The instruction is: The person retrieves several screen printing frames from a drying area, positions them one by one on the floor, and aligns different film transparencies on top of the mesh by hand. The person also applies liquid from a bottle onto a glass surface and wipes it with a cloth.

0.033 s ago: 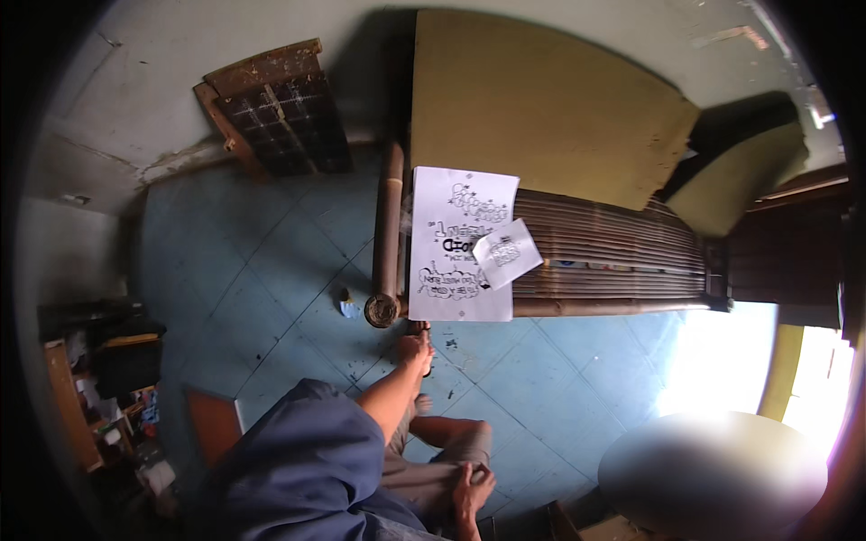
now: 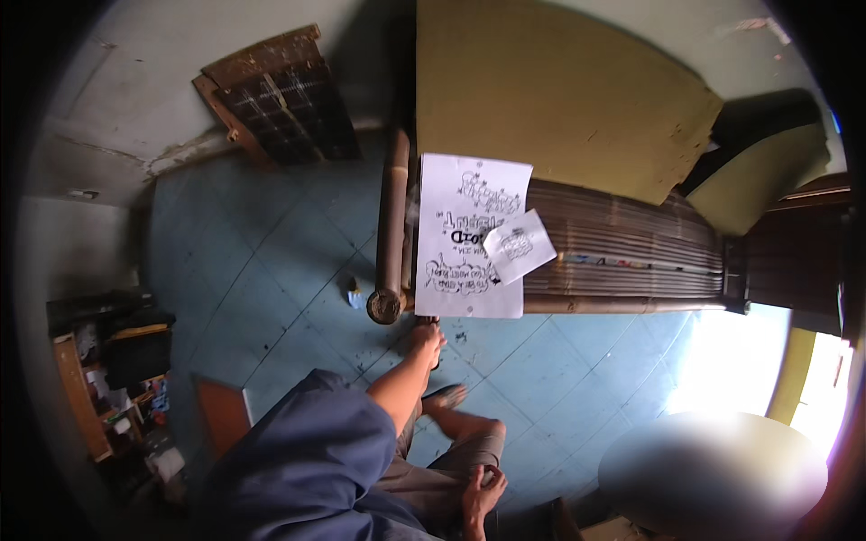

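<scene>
A large white sheet (image 2: 440, 203) with black lettering and cloud outlines lies over the left end of a slatted bamboo bench (image 2: 631, 216). A smaller white paper (image 2: 518, 249) with a drawing overlaps its right side, tilted. My left hand (image 2: 428, 339) reaches forward to just below the sheet's near edge. Its fingers look closed; what they hold, if anything, is too small to tell. A dark shape shows between that hand and the sheet. My right hand (image 2: 484, 494) rests on my thigh near the knee, fingers loosely bent and apart, holding nothing visible.
A yellowish board (image 2: 541, 90) leans behind the bench. A round bamboo post end (image 2: 385, 307) stands at its left corner, with a small blue-and-white scrap (image 2: 354, 296) beside it. A cluttered shelf (image 2: 86, 397) stands left, and a dark panel (image 2: 289, 113) leans on the wall.
My sandalled foot shows farther out to the right of my left arm. The view has shifted slightly; the papers keep their places on the bench, and both hands stay about where they were.
</scene>
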### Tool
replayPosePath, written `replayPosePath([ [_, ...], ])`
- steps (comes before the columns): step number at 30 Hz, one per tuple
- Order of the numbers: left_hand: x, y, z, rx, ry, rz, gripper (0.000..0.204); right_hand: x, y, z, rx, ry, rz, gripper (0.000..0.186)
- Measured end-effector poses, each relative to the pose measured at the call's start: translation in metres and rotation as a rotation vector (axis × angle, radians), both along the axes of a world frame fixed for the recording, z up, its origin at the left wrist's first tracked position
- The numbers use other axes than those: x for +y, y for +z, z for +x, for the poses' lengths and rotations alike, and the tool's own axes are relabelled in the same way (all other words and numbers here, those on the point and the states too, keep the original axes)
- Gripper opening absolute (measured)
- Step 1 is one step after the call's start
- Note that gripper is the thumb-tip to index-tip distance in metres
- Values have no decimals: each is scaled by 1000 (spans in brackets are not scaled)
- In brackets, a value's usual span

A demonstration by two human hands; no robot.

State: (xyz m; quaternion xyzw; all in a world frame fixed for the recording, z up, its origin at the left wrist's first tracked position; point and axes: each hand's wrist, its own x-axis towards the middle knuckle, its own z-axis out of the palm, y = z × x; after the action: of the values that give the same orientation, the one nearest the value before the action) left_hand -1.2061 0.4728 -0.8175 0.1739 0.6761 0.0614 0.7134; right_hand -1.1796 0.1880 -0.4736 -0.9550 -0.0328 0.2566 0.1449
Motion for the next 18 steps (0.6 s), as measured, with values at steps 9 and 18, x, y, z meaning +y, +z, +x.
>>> replayPosePath([
  [9, 58, -30, 57, 200, 626, -263, 52, -27, -34, 61, 251, 209, 24, 39],
  [18, 66, 35, 63, 319, 634, -78, 36, -36, -21, 173, 466, 159, 85, 37],
])
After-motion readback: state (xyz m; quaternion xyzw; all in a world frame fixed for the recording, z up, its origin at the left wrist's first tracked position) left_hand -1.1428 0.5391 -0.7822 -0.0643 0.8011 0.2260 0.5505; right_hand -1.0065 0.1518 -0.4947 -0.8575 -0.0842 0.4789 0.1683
